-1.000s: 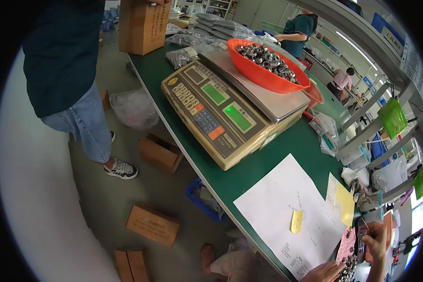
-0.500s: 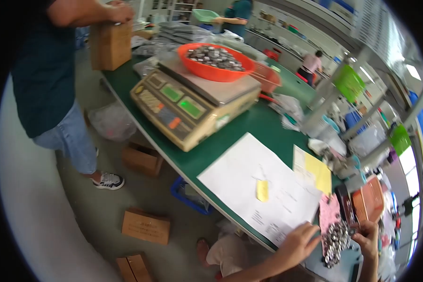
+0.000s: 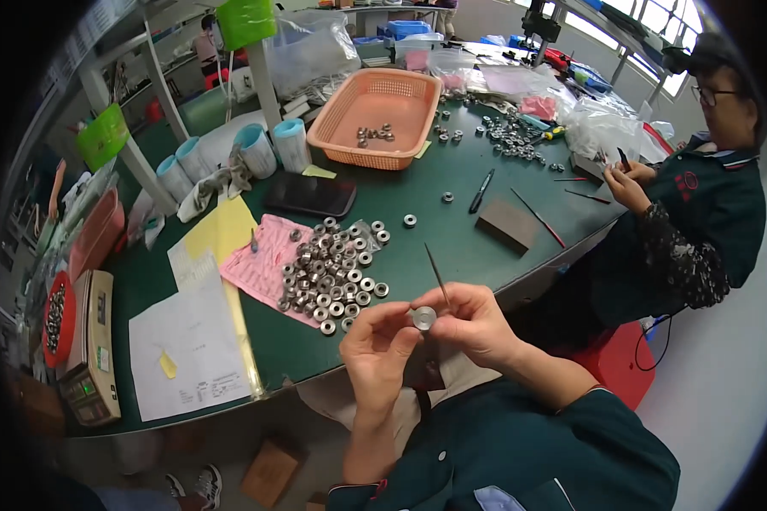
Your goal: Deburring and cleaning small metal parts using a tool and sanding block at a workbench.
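Between the fingertips of my hands is a small round metal ring [image 3: 424, 318], its flat face with a central recess turned up. My left hand [image 3: 375, 353] pinches it from the left. My right hand [image 3: 477, 328] closes at its other side and also grips a slim needle file [image 3: 435, 266], whose point sticks up and away from me. Just beyond my hands, a pile of similar metal rings [image 3: 332, 272] lies partly on a pink sheet [image 3: 260, 255] on the green table [image 3: 439, 230].
An orange basket [image 3: 375, 157] holds several rings. A phone [image 3: 311, 195], a pen [image 3: 482, 191], a brown block [image 3: 507, 226] and a red-handled tool [image 3: 539, 219] lie around. Papers [image 3: 187, 341] and a scale [image 3: 94, 358] are left. At the right sits a co-worker [image 3: 699, 204], hands busy.
The view has swung to the right, from the scale to my hands. My hands, apart near the ring pile before, have come together around one ring at the table's front edge.
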